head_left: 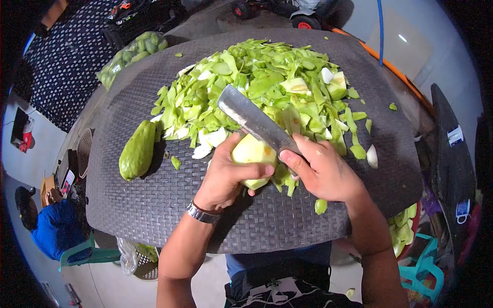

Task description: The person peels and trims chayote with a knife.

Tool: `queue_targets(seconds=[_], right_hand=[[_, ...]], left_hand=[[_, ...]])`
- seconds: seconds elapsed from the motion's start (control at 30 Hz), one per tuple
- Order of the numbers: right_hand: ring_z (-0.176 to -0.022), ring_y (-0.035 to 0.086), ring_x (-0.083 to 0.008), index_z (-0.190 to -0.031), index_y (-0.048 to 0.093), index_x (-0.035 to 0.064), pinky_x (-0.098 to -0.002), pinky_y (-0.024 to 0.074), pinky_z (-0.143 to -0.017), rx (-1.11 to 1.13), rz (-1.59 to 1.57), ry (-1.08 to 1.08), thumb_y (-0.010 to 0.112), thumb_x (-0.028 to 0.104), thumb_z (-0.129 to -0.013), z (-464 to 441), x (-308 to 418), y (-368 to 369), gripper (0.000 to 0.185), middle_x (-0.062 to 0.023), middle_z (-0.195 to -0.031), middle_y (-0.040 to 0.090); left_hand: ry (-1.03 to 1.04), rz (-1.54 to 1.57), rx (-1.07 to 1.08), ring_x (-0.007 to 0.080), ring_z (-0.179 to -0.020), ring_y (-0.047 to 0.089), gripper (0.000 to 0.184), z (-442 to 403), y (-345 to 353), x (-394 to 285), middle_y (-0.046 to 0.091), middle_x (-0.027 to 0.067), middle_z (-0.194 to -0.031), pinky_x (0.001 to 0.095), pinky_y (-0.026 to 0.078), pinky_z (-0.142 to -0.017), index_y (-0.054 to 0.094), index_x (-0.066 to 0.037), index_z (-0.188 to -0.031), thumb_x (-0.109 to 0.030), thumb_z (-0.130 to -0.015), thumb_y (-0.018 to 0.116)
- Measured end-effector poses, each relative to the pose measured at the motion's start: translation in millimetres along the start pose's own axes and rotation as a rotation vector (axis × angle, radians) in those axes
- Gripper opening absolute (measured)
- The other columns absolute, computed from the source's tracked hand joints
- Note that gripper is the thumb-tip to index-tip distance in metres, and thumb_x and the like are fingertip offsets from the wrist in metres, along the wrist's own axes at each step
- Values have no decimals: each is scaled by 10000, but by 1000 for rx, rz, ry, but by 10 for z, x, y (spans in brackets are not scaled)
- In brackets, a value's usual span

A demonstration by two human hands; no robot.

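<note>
My left hand (226, 174), with a watch (202, 212) at its wrist, is wrapped round a pale peeled chayote (250, 153). My right hand (328, 172) grips a cleaver (254, 115), whose broad blade slants up and left just above the chayote; whether its edge touches the flesh I cannot tell. Beyond both hands spreads a large heap of green peelings (221, 95), with some pale chunks among them. A whole green chayote (137, 150) lies to the left of my left hand. One small green scrap (321, 206) rests just below my right hand.
All this lies on a dark woven-pattern table (133, 210). A plastic bag of green chayotes (134, 55) stands past its far left edge. A person in blue (59, 231) sits at the left. Below the right edge are a container of green pieces (403, 228) and a teal chair (426, 267).
</note>
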State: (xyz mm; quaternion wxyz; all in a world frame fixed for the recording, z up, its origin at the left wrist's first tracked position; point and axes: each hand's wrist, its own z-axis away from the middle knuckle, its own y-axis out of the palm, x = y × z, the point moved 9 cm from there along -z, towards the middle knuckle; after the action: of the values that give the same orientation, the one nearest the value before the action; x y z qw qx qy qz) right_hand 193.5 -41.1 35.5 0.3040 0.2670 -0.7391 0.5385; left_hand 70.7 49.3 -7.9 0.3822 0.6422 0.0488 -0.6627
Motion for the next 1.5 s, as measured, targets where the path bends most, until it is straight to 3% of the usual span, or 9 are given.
queue_targets(seconds=[0.2,0.3,0.4,0.57,0.77,1.0,1.2,1.4,1.5], right_hand=[[-469,556,-93,-1059,586,36,-285,448,-426,309,-523,384,511,350,-1107,73,-236,274,326,-25,-680,595],[-459,500,-51,-1105,600,61,-221,382,-388,320,-728,458,486,366,-1118,102,-254,273,326,1,-691,577],[-445,466,-41,-1180,600,62,-206,369,-386,94,-800,412,473,367,-1122,16,-292,61,336,-5,-692,568],[-823,725,-422,-1009,656,7,-494,552,-740,-460,113,4,752,352,-945,-5,-32,-489,364,-208,-883,732],[-817,733,-409,-938,653,3,-477,578,-747,-349,44,12,870,506,-784,14,180,-225,569,-213,-844,721],[-746,722,-423,-823,649,-19,-477,577,-713,-312,90,14,864,439,-773,41,69,-150,508,-238,-799,712],[-743,719,-423,-771,649,-37,-480,573,-721,-275,103,86,845,453,-788,47,-23,-125,528,-267,-786,700],[-800,717,-441,-881,711,-37,-475,560,-745,-292,-99,128,766,374,-915,9,-88,-242,416,-264,-821,709],[-701,694,-198,-1029,683,-29,-354,546,-680,-235,-352,238,633,250,-1036,30,-269,-199,284,-112,-813,725]], left_hand=[[28,-18,12,148,-679,688,592,-7,10,-6,707,83,-970,250,530,-462,554,-6,-1305,59,-775,809],[9,12,16,161,-732,705,570,-7,-9,-16,708,88,-1001,263,548,-498,552,-5,-1310,11,-802,811],[-28,36,-28,184,-763,708,544,-13,-48,31,706,105,-1022,298,572,-571,558,7,-1313,-150,-843,782],[18,98,-167,199,-828,722,502,-79,-108,37,720,118,-1062,320,596,-688,588,2,-1297,-305,-918,706],[44,12,-147,195,-902,723,593,-94,-98,71,721,124,-1083,323,600,-765,622,-4,-1268,-546,-1079,471],[100,-74,-206,152,-955,681,438,-43,20,73,714,110,-1095,306,556,-845,613,18,-1249,-383,-1115,498],[383,-590,-326,118,-949,648,356,19,-45,-48,714,95,-1079,285,530,-867,619,12,-1220,-314,-1111,527],[67,-27,-249,155,-836,707,469,-51,-128,152,699,63,-993,336,592,-706,607,-54,-1254,-473,-1044,592],[-63,133,-265,209,-718,694,469,-17,-60,143,689,71,-916,367,574,-605,621,-84,-1179,-517,-999,615]])
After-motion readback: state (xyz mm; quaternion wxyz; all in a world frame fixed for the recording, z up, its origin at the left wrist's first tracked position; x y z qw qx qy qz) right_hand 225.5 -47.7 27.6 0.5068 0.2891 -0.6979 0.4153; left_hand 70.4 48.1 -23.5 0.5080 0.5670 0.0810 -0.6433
